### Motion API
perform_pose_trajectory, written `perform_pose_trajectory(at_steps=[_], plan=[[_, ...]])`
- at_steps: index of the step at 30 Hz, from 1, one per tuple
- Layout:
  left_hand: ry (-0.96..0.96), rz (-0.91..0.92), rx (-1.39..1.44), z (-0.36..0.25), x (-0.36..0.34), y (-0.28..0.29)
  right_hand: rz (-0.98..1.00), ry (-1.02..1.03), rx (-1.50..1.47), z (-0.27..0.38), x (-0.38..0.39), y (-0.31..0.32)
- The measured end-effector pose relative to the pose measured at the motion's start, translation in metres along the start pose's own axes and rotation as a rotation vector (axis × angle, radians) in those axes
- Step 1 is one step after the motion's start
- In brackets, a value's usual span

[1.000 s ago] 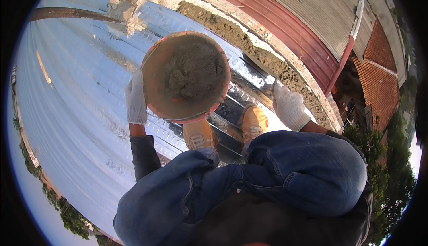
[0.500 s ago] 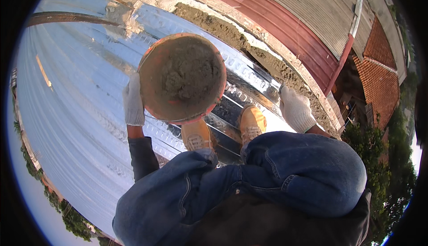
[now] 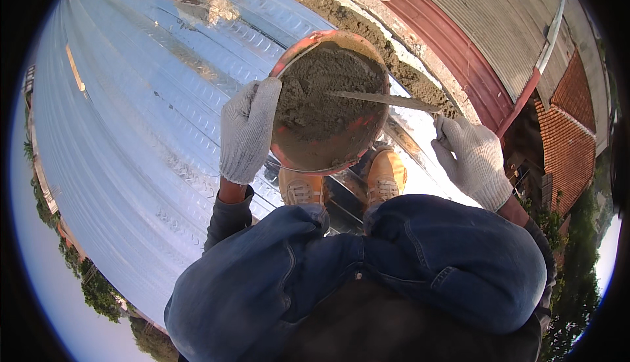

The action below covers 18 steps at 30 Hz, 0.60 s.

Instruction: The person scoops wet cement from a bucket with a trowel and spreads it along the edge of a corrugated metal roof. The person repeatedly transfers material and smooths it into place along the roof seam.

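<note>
A round orange-red bucket (image 3: 359, 126) holds wet grey mortar (image 3: 305, 77), heaped toward its far left part. The bucket is tilted, its mouth facing me. My left hand (image 3: 248, 129), in a white knit glove, grips the bucket's left rim. In my gloved right hand (image 3: 474, 160) is a trowel (image 3: 394, 101), its handle mostly hidden by the fingers. Its mortar-smeared blade reaches left across the bucket's right rim, with the tip at the mortar.
Under my tan boots (image 3: 386, 172) are ribbed, shiny metal sheets (image 3: 144, 139). A strip of rough mortar (image 3: 420, 83) runs along the roof edge, beside red sheeting (image 3: 453, 54). A loose wooden strip (image 3: 75, 68) lies far left. Tiled roofs (image 3: 567, 145) and trees stand at right.
The bucket has shifted right and tipped toward me, my left hand moving with it. My right hand has brought the trowel from beside the mortar strip to the bucket.
</note>
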State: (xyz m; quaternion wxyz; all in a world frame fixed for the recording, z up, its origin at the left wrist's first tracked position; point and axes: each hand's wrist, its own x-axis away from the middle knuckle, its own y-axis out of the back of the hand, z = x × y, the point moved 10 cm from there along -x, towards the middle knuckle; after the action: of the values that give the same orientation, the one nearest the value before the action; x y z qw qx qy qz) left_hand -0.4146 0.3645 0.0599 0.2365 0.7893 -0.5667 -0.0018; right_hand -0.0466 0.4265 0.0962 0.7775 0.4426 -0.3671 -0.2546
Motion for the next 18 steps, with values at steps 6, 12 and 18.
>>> perform_pose_trajectory(at_steps=[6,12,18], plan=[[0.075,0.096,-0.239,-0.027,0.018,-0.030,0.383,0.033,0.138,0.012,-0.063,-0.034],[-0.011,0.000,-0.112,-0.037,0.018,-0.042,0.507,0.205,-0.046,0.046,-0.074,-0.076],[0.058,0.004,0.016,-0.029,-0.003,-0.029,0.637,0.102,-0.393,0.069,-0.038,-0.085]])
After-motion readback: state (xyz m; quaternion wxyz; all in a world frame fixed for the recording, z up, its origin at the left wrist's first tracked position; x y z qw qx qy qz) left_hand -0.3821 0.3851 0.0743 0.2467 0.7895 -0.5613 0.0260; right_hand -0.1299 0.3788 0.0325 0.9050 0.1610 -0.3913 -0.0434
